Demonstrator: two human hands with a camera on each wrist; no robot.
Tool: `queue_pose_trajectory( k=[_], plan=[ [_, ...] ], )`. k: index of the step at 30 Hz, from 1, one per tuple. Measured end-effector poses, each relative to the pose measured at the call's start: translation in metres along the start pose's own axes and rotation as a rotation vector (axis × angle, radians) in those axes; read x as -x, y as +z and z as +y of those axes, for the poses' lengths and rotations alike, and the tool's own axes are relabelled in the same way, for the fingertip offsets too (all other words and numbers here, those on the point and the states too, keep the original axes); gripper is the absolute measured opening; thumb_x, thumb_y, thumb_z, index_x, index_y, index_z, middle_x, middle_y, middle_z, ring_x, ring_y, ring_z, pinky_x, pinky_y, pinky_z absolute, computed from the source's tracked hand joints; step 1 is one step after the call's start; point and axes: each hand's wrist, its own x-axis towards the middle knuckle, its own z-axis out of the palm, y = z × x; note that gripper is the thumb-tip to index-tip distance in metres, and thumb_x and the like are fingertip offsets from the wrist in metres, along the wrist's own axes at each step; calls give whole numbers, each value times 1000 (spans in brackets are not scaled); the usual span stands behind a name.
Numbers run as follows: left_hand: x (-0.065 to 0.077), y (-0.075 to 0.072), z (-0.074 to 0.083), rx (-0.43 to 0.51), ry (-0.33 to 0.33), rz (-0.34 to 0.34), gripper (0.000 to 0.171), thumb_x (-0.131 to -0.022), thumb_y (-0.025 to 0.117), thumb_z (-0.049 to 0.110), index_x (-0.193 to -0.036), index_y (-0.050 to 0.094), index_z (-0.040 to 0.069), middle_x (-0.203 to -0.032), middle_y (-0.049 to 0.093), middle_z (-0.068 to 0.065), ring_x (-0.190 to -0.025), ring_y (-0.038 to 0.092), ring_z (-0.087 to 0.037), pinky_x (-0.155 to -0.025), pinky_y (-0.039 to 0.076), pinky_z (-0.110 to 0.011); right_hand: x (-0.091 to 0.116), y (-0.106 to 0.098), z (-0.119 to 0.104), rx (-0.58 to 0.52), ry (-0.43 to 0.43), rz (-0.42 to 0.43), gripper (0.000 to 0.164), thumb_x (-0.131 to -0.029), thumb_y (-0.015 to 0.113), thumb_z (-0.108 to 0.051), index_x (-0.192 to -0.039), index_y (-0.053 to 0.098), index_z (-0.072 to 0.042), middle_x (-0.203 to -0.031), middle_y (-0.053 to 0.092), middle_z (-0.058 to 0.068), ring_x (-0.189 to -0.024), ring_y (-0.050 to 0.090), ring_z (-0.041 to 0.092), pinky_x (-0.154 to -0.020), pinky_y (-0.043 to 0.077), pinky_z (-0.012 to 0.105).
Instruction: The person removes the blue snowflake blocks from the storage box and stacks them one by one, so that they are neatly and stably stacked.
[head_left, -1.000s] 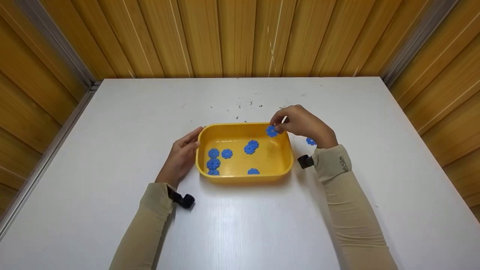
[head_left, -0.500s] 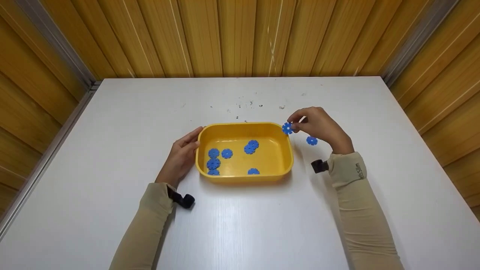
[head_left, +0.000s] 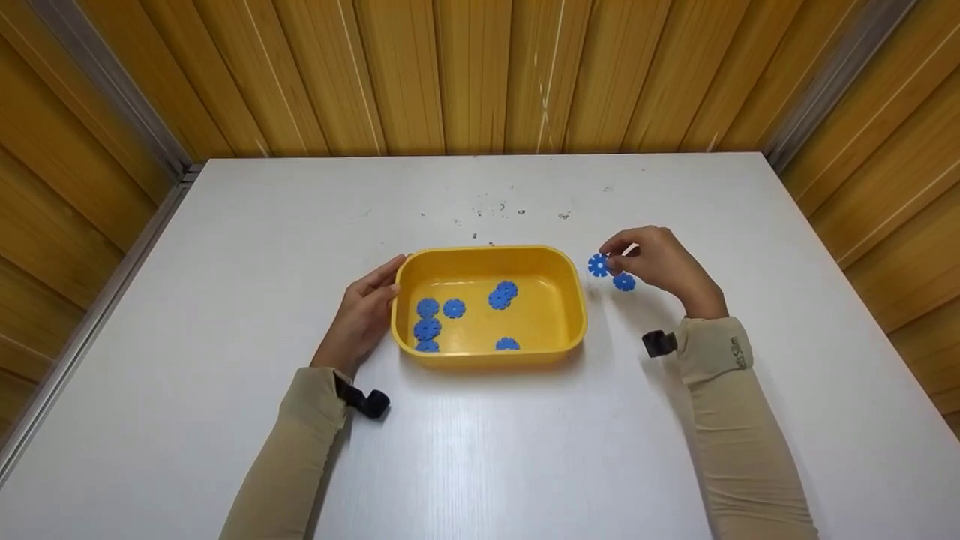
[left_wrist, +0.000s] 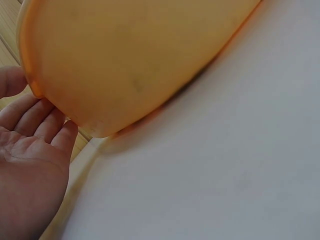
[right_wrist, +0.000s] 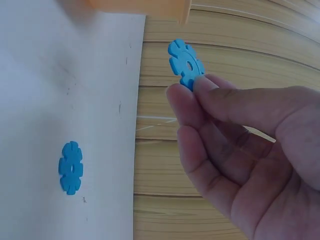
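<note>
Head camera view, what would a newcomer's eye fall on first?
Probably the yellow rounded-corner tub, near the middle of the white tabletop, with blue flower-shaped discs inside and the left hand touching its left end. Next, likely the blue notched disc pinched in the right hand off the tub's right end, another blue disc lying nearby.
</note>
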Motion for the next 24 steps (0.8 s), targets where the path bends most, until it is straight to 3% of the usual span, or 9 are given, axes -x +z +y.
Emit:
queue_pose_trajectory(
  k=[15, 24],
  plan=[
    [-1, -2, -1, 33, 14, -4, 58, -101, 44, -4, -158, 34, 3, -167, 32, -9, -156, 31, -21, -124, 33, -30, 0, 6, 33, -53, 78, 12, 29, -99, 63, -9, -126, 69, 1, -125, 65, 25, -113, 64, 39, -108, 52, 54],
    [0, -1, 0, 26, 15, -19, 57, -102, 43, -4, -158, 34, 3, -167, 33, -8, -156, 31, -19, -124, 33, -29, -1, 4, 47, -51, 136, 23, 32, -100, 61, -12, -129, 67, 0, -129, 63, 24, -110, 63, 34, -95, 55, 34]
  ],
)
